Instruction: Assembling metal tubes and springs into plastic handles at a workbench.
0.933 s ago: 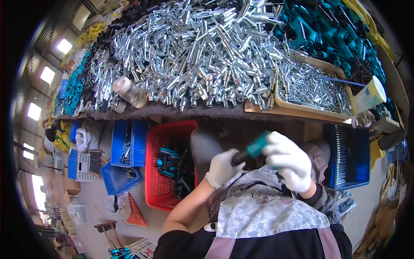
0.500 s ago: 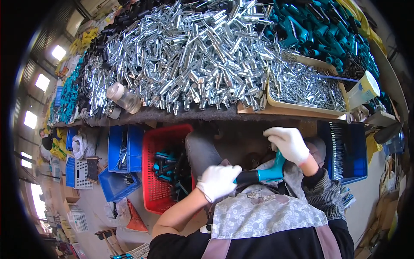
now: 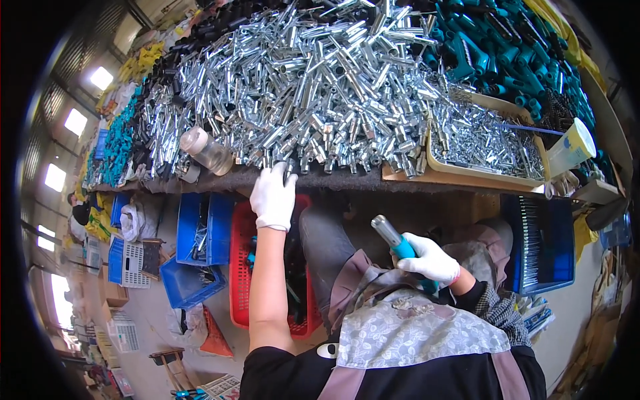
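My left hand (image 3: 273,200), in a white glove, reaches to the near edge of a big heap of shiny metal parts (image 3: 313,87). Its fingertips close around a small metal fitting (image 3: 288,172) at the rim of the heap. Above my lap, my right hand (image 3: 432,259), also gloved, is wrapped round a teal tool body (image 3: 405,249). A silver tube (image 3: 385,230) sticks out of its upper end, tilted to the far left. The palm and the apron fold hide the lower part of the tool.
A tray of small metal pins (image 3: 480,143) lies at the right of the bench, beside a paper cup (image 3: 572,148). Teal pistol-shaped bodies (image 3: 513,60) are piled behind. A clear jar (image 3: 208,152) stands left. Below are a red basket (image 3: 240,287) and blue bins (image 3: 227,227).
My left hand has left the tool and moved up and left to the metal heap. My right hand has lowered and turned the tool, whose silver end now shows.
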Motion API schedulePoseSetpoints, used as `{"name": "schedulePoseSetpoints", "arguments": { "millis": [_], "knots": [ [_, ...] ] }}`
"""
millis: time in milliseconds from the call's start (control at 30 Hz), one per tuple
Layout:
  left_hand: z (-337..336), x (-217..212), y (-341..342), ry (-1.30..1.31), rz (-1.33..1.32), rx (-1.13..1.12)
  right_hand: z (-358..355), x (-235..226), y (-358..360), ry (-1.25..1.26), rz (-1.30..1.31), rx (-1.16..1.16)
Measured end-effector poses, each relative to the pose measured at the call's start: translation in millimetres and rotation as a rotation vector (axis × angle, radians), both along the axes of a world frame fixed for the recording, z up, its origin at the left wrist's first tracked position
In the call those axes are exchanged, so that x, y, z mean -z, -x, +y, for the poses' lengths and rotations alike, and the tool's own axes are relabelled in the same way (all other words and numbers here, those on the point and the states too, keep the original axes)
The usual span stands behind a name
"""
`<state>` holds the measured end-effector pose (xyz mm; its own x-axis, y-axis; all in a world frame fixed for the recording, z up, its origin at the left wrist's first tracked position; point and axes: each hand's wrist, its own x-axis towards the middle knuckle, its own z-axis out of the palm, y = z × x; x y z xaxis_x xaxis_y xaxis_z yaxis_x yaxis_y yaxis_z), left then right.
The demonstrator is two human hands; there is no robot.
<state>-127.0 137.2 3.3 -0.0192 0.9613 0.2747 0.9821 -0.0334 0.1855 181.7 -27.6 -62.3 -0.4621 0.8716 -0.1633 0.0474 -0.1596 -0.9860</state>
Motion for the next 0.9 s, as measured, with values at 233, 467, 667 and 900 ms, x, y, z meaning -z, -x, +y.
{"name": "schedulePoseSetpoints", "arguments": {
  "millis": [233, 467, 667, 900],
  "knots": [
    [-13, 38, 2, -0.347, -0.484, 0.135, -3, -27, 3, -0.053, 0.016, 0.068],
    [-112, 11, -59, 0.314, -1.118, 0.291, 4, -19, 11, -0.557, -0.471, 0.175],
    [-115, 10, -66, 0.262, -0.945, 0.372, 0, -33, 13, -0.7, -0.738, 0.187],
    [-112, -6, -73, 0.483, -0.767, 0.533, -7, -34, 0, -0.688, -0.763, 0.177]
  ]
}}
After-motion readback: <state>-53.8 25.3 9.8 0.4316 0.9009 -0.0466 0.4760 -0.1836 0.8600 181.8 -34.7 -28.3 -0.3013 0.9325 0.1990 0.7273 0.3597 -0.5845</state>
